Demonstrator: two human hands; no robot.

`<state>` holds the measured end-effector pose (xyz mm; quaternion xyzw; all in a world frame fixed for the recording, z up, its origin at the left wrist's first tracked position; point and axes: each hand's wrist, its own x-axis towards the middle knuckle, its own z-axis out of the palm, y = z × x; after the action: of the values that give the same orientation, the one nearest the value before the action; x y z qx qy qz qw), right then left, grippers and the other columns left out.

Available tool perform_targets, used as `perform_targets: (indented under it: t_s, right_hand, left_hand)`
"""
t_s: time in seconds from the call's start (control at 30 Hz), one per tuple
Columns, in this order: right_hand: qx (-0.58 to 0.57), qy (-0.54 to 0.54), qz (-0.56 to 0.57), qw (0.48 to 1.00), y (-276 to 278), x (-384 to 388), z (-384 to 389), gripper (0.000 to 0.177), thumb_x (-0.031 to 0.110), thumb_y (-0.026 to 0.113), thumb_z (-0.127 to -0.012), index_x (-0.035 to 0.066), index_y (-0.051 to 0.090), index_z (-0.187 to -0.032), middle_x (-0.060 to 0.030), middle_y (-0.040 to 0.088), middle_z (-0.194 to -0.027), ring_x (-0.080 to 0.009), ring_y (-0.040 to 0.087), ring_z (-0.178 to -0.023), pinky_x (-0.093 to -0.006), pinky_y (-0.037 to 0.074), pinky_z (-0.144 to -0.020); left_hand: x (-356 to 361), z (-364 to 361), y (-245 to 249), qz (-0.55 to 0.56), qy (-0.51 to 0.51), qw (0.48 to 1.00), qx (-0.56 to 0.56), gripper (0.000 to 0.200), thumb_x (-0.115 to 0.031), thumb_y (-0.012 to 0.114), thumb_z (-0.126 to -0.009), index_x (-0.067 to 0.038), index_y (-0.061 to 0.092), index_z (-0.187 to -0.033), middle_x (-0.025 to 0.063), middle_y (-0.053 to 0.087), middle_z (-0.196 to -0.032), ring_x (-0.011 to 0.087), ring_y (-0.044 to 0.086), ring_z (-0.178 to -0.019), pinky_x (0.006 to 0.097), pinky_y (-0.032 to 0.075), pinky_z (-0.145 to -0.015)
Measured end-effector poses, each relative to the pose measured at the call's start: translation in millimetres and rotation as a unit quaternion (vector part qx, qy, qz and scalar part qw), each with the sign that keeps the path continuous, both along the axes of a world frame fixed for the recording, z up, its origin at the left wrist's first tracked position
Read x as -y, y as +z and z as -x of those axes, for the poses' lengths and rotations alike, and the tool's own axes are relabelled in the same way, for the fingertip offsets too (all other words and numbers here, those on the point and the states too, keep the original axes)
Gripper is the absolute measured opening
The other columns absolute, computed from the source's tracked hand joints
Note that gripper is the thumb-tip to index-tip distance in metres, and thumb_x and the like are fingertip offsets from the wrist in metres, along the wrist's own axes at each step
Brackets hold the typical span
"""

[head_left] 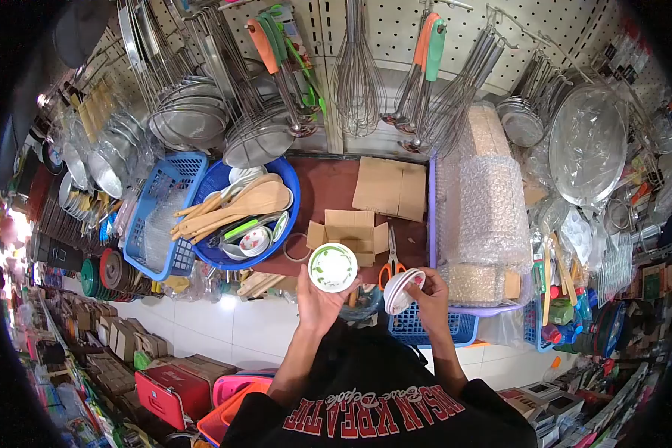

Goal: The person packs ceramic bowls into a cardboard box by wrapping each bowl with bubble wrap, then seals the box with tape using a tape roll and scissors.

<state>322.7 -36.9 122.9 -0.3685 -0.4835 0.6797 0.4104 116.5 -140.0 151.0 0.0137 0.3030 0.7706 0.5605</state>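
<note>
My left hand (318, 299) holds a small white bowl with green leaf marks (332, 266), its open side facing up toward me. My right hand (428, 293) grips a short stack of similar white bowls (400, 291), tilted on edge. Both hands hover in front of a dark red counter (328, 183), just before a small open cardboard box (353, 233). Orange-handled scissors (391, 266) lie between the two hands on the counter edge.
A blue round basin (287, 179) of wooden spoons and small dishes sits left of the box, next to a blue basket (157, 224). Bubble-wrap rolls (485, 201) fill a purple crate on the right. Whisks, strainers and tongs hang on the pegboard behind. A flat cardboard piece (390, 187) lies farther back.
</note>
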Motion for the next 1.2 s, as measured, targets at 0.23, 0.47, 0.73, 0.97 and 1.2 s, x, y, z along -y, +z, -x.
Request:
perform_targets:
  t_s: [0.23, 0.47, 0.73, 0.97, 1.2]
  right_hand:
    - [0.066, 0.016, -0.074, 0.995, 19, 7, 20, 0.034, 0.004, 0.075, -0.088, -0.002, 0.064, -0.119, -0.0090, 0.072, -0.107, -0.0130, 0.067, -0.096, -0.0268, 0.054, -0.085]
    - [0.218, 0.029, -0.157, 0.963, 44, 20, 42, 0.030, 0.003, 0.075, -0.087, -0.004, 0.066, -0.115, -0.0099, 0.073, -0.110, -0.0126, 0.068, -0.096, -0.0264, 0.054, -0.084]
    - [0.248, -0.035, -0.312, 0.917, 62, 35, 65, 0.028, 0.008, 0.077, -0.084, 0.002, 0.072, -0.111, -0.0131, 0.072, -0.100, -0.0180, 0.069, -0.088, -0.0276, 0.052, -0.076]
    - [0.222, -0.067, -0.272, 0.934, 51, 39, 75, 0.023, 0.003, 0.076, -0.083, 0.001, 0.072, -0.105, -0.0088, 0.070, -0.093, -0.0151, 0.066, -0.085, -0.0263, 0.051, -0.075]
    - [0.062, -0.088, -0.103, 0.989, 27, 40, 84, 0.020, 0.001, 0.073, -0.088, -0.001, 0.066, -0.107, -0.0046, 0.070, -0.095, -0.0080, 0.065, -0.083, -0.0218, 0.051, -0.073]
  left_hand:
    - [9, -18, -12, 0.055, -0.153, 0.983, -0.088, 0.061, -0.049, 0.030, -0.107, -0.005, 0.036, -0.148, 0.0155, 0.049, -0.146, 0.0279, 0.050, -0.134, 0.0492, 0.044, -0.110]
    - [14, -19, -20, 0.033, -0.164, 0.974, -0.155, 0.052, -0.043, 0.028, -0.109, -0.011, 0.031, -0.151, 0.0140, 0.045, -0.145, 0.0284, 0.053, -0.129, 0.0522, 0.056, -0.097]
    - [15, -2, -19, 0.027, -0.175, 0.981, -0.076, 0.057, -0.046, 0.022, -0.109, -0.004, 0.040, -0.144, 0.0157, 0.054, -0.140, 0.0279, 0.056, -0.127, 0.0465, 0.052, -0.103]
    - [15, 16, -18, 0.004, -0.191, 0.978, -0.082, 0.063, -0.051, 0.018, -0.108, -0.005, 0.040, -0.144, 0.0169, 0.054, -0.140, 0.0317, 0.058, -0.125, 0.0520, 0.056, -0.096]
    - [9, 31, -21, -0.016, -0.215, 0.973, -0.083, 0.064, -0.052, 0.016, -0.108, -0.006, 0.038, -0.146, 0.0158, 0.053, -0.141, 0.0314, 0.057, -0.126, 0.0534, 0.056, -0.096]
